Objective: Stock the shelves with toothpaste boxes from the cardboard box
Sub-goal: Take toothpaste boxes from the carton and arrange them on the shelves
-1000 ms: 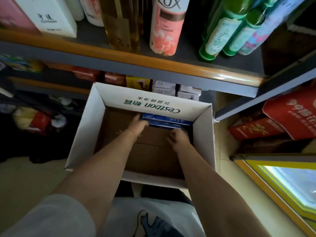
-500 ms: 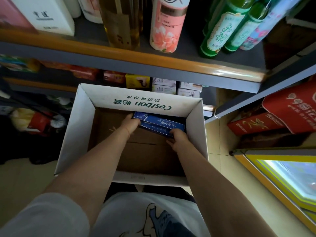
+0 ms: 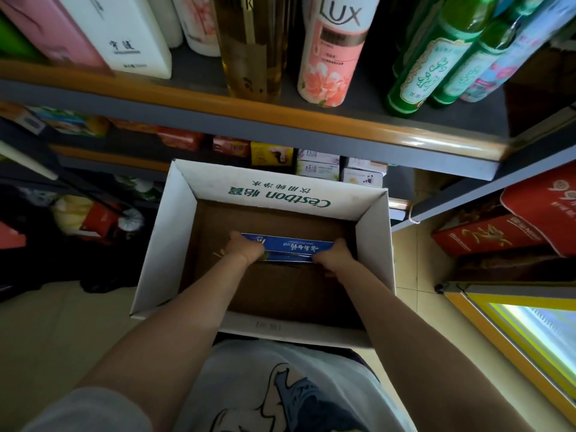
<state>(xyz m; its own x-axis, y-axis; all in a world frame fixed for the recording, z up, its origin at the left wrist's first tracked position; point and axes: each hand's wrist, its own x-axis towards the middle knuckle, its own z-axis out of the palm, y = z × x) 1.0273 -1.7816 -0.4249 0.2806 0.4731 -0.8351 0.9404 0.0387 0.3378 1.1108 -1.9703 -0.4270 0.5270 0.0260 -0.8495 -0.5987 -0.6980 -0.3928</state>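
Observation:
An open cardboard box point(image 3: 174, 244) with white flaps and green print stands on the floor in front of me. Inside it, a small stack of long blue toothpaste boxes point(image 3: 296, 247) is held level between both hands. My left hand point(image 3: 246, 247) grips the stack's left end and my right hand point(image 3: 335, 257) grips its right end, fingers curled round the ends. The brown bottom of the cardboard box shows around the stack.
A shelf edge point(image 3: 280, 120) runs above the box, carrying a pink LUX bottle point(image 3: 330, 57), green bottles point(image 3: 427, 67) and white cartons. A lower shelf behind the box holds small packets point(image 3: 318, 166). Red cartons point(image 3: 486, 235) lie at the right, a yellow-framed cabinet point(image 3: 511, 325) at lower right.
Both hands have pulled the blue stack away from the box's far wall toward me and turned it level, each hand now on one end.

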